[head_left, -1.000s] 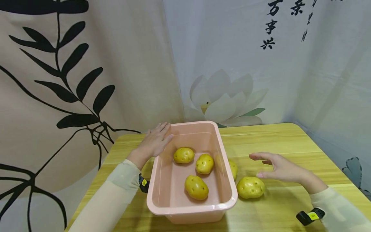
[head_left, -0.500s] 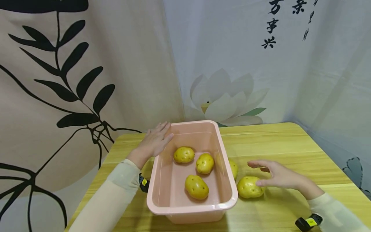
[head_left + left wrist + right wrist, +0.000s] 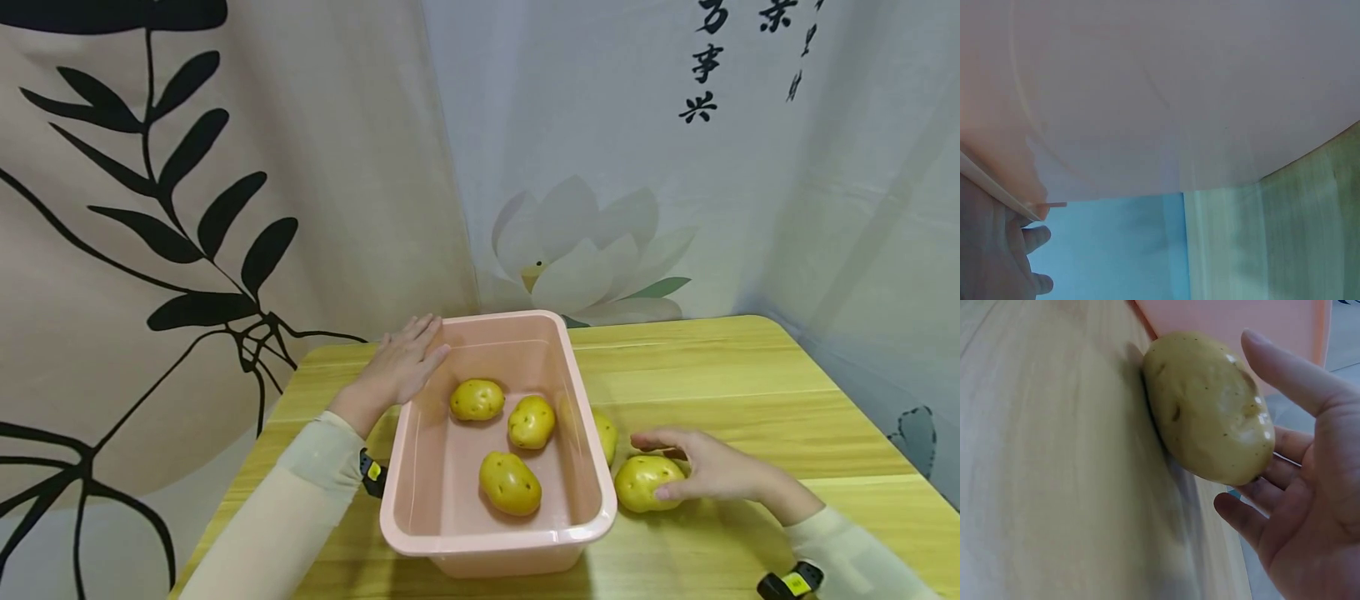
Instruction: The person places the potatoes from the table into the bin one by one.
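A pink plastic basin stands on the table with three yellow potatoes inside: one at the back, one at the right and one nearer the front. My left hand rests flat on its left rim; in the left wrist view its fingers are partly hidden by the rim. Right of the basin lies another potato. Around this potato my right hand has its fingers spread, thumb on the near side. In the right wrist view the thumb looks apart from the potato's surface.
One more potato sits behind, against the basin's right side and partly hidden by it. The wood-grain table ends at a printed curtain behind it.
My right hand has come down and slightly left, from above and beside the outer potato to around it. The left hand, basin and potatoes have stayed in place.
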`<state>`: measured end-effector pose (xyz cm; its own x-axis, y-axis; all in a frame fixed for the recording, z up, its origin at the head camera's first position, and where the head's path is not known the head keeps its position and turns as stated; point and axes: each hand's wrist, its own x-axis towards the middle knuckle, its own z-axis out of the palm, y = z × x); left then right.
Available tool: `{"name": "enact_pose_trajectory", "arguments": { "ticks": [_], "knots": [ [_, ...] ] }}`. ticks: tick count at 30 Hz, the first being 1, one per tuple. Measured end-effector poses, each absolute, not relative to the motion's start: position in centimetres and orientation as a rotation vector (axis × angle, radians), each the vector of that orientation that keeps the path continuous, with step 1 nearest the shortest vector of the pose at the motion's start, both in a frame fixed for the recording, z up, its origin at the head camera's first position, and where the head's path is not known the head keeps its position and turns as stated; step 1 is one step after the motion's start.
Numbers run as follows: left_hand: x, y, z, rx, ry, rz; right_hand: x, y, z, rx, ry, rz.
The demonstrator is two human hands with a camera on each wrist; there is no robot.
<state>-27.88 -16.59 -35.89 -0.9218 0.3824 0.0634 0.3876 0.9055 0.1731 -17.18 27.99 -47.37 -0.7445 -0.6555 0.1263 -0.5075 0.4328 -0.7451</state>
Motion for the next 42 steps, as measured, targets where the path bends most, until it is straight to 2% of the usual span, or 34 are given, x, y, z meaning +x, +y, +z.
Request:
{"name": "enact_pose_trajectory", "arguments": {
  "ticks": [42],
  "knots": [
    [-27.95,-16.55,-35.95,-0.647,-3.019,-0.272,-16.72,27.32,-47.82,-1.006,2.467,-1.148]
  ]
}}
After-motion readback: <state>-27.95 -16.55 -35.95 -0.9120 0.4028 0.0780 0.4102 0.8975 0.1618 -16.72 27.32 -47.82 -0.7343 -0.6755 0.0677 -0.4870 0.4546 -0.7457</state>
